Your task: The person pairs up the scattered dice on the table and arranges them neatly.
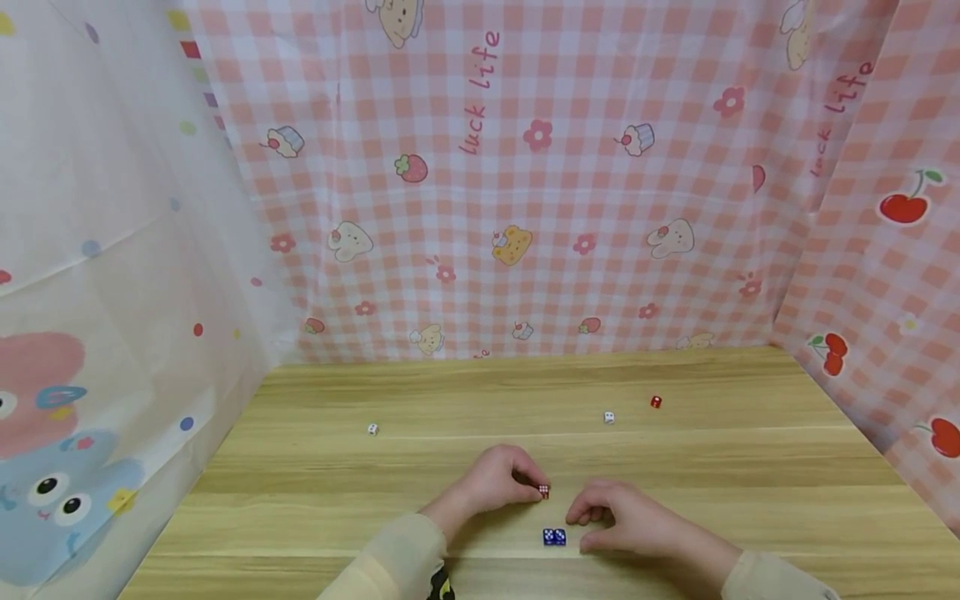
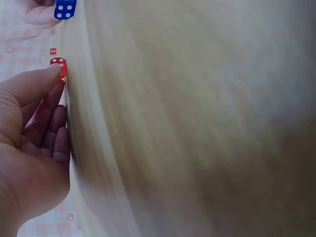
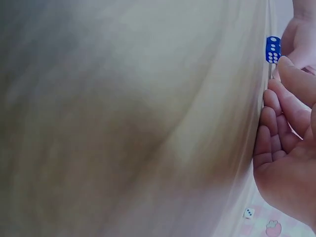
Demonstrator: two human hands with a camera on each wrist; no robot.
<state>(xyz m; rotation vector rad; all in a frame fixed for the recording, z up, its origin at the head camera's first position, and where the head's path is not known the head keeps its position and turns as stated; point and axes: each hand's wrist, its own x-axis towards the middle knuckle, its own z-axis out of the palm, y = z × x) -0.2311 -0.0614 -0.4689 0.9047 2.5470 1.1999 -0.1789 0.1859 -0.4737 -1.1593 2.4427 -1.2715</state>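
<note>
My left hand [image 1: 498, 482] pinches a red die [image 1: 543, 492] with white pips between thumb and fingertips, low over the table. In the left wrist view, that red die [image 2: 61, 69] is partly covered by the thumb. Two blue dice [image 1: 554, 537] lie side by side in front of the hands. My right hand [image 1: 630, 518] is just to their right, thumb and fingers parted and loosely bent, with nothing between them. In the right wrist view, the blue dice [image 3: 273, 49] appear just beyond its thumb tip.
Farther back on the wooden table [image 1: 465, 400] are a white die [image 1: 372, 429] at left, another white die [image 1: 609, 417] right of centre and a red die [image 1: 656, 402] beside it. A pink checked cloth [image 1: 570, 192] hangs behind the table, and a white printed sheet [image 1: 135, 275] hangs at left.
</note>
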